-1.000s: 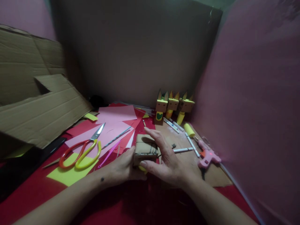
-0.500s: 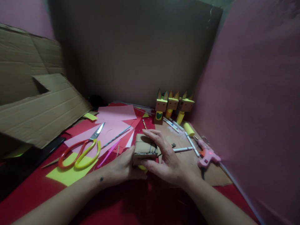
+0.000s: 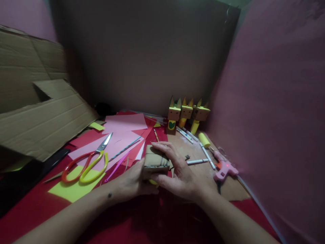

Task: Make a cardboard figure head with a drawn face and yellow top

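A small cardboard box (image 3: 155,160) is held between my two hands near the middle of the view. My left hand (image 3: 135,179) grips its left side and lower part, with some fingers hidden beneath. On the right side, my right hand (image 3: 177,169) has its fingers over the top and its thumb along the near lower edge. A bit of yellow shows under the box. Large scissors (image 3: 88,162) with red and yellow handles lie left of my hands, partly on a yellow paper (image 3: 73,191).
Three cardboard-headed figures (image 3: 186,112) stand at the back. White markers (image 3: 208,156), a yellow roll (image 3: 204,139) and a pink glue gun (image 3: 224,166) lie on the right. Pink paper (image 3: 127,122) lies behind the scissors; large cardboard (image 3: 45,118) leans at the left.
The box and both hands stay in nearly the same pose; my right hand's fingers have shifted slightly left over the box top. The whole view has moved very slightly.
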`<action>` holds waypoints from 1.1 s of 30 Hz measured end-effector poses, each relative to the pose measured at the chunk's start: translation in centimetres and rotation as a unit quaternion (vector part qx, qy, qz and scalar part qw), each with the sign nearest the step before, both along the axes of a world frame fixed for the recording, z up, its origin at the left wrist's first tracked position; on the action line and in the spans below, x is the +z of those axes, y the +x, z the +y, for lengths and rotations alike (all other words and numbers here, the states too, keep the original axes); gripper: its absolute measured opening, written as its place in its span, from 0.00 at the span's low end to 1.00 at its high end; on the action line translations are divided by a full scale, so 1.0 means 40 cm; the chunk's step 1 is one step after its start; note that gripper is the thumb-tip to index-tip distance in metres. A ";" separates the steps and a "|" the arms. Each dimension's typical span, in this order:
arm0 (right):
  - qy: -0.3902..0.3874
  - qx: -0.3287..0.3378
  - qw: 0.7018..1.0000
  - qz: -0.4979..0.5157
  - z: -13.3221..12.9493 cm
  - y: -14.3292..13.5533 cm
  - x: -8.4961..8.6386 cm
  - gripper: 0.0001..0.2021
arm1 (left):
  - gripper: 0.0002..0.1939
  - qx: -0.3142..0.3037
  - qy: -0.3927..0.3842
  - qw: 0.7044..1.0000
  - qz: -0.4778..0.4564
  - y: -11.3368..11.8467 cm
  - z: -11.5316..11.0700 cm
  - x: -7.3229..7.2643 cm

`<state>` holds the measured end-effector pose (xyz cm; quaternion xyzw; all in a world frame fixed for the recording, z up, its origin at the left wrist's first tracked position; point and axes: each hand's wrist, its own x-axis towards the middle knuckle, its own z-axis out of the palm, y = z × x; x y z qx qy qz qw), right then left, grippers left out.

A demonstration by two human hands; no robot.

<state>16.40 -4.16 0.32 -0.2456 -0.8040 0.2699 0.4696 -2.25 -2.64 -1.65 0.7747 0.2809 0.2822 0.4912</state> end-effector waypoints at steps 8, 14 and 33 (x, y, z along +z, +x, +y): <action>-0.011 -0.015 1.000 -0.015 -0.004 0.004 0.002 0.37 | 0.19 -0.005 -0.007 1.000 -0.002 -0.003 0.003 -0.008; -0.043 -0.069 0.991 0.106 0.012 0.033 -0.011 0.24 | 0.14 -0.001 -0.030 1.000 -0.003 0.001 -0.002 0.007; -0.403 -0.421 0.781 0.222 0.552 0.119 -0.002 0.18 | 0.14 0.011 -0.033 0.999 0.011 0.001 -0.003 0.029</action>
